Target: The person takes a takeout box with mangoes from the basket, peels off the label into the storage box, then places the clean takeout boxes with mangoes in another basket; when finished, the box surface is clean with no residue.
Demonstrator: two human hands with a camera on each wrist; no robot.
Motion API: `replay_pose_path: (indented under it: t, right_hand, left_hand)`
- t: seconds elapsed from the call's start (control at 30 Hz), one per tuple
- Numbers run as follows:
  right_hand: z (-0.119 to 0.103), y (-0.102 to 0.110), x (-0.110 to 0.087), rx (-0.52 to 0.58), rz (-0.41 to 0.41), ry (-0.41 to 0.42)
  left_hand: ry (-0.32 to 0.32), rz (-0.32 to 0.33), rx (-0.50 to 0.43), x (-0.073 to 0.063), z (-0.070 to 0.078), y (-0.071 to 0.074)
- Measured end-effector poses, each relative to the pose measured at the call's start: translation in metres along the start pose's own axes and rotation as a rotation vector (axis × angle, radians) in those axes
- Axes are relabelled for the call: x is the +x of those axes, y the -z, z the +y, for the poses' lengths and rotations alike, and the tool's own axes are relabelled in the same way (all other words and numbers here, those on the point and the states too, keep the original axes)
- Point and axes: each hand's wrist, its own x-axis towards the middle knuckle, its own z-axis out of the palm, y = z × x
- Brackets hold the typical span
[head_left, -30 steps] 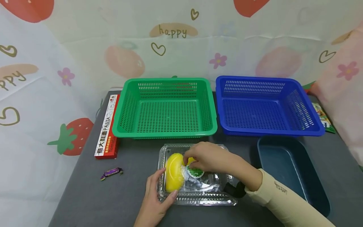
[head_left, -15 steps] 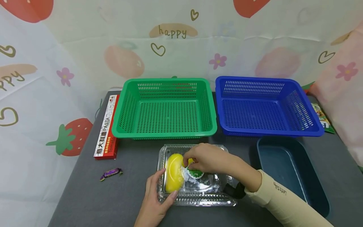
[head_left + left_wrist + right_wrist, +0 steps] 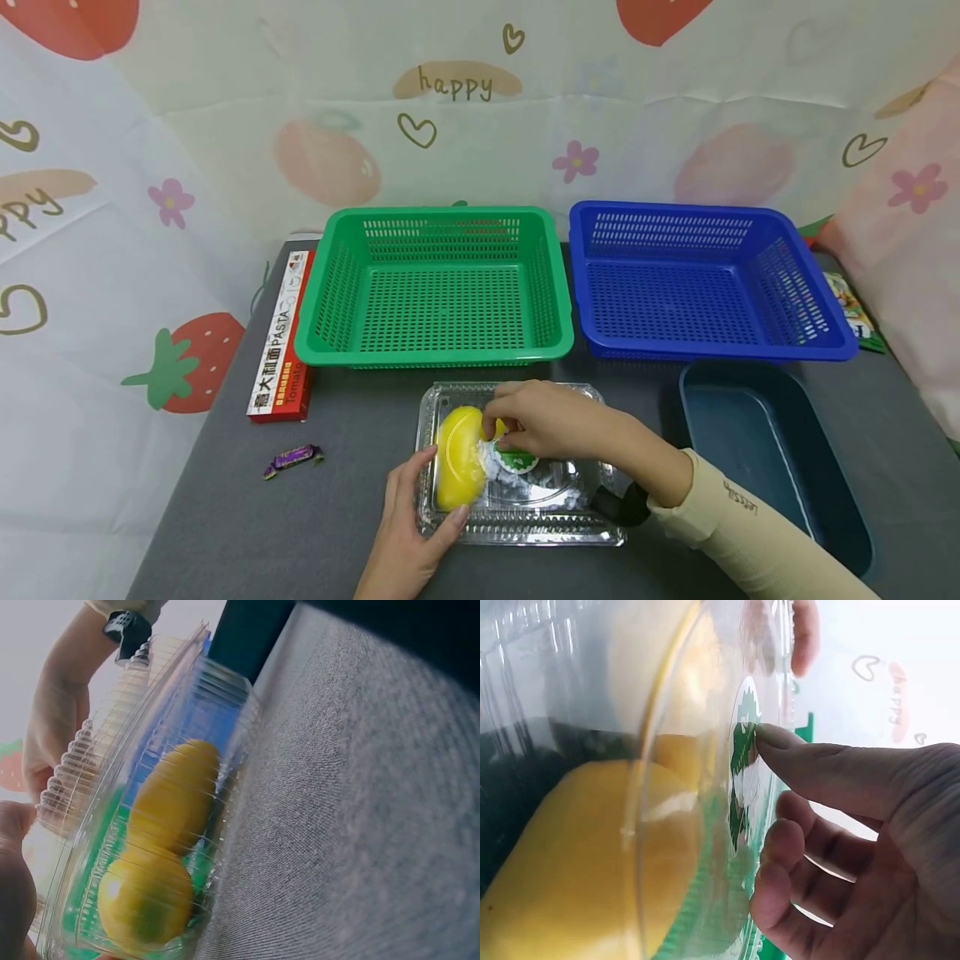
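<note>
A clear plastic lidded box (image 3: 540, 532) lies on the grey cloth, with yellow fruits (image 3: 459, 462) inside. On its lid is a round green and white sticker (image 3: 523, 464). My left hand (image 3: 411, 521) rests at the box's left front corner, index finger along the left edge and thumb on the front of the lid. Over the lid, my right hand (image 3: 551, 421) bends its fingers down. In the right wrist view its thumb touches the edge of the sticker (image 3: 742, 757), with other fingertips at the lid; I cannot tell whether it pinches the sticker.
A green basket (image 3: 442, 357) and a blue basket (image 3: 712, 343) stand behind the box. A dark teal tray (image 3: 780, 450) is at the right. A pasta box (image 3: 283, 342) and a purple-wrapped candy (image 3: 294, 457) lie left. A green packet (image 3: 855, 312) is far right.
The right fingers and thumb shift slightly at the sticker. The left hand and the box stay in place.
</note>
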Motion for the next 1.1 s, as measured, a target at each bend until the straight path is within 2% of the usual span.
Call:
replay_pose_path:
  t: [0.23,0.63,0.87,1.1]
  right_hand:
    - [-0.0018,0.0007,0.0006,-0.005,-0.019,-0.023]
    - [-0.0020,0.0003,0.0017,0.023,-0.017,-0.003]
    - [-0.0010,-0.0001,0.0024,0.040,-0.033,0.034]
    - [-0.0004,-0.0013,0.0023,0.023,-0.041,0.015]
  left_hand:
    - [-0.009,0.010,0.010,0.0001,-0.0007,-0.0006]
    - [-0.016,0.014,0.013,0.0010,-0.0015,-0.0011]
    - [0.012,0.002,0.019,0.0009,-0.0001,-0.0007]
    - [0.013,0.001,0.014,0.0007,-0.0009,-0.0012]
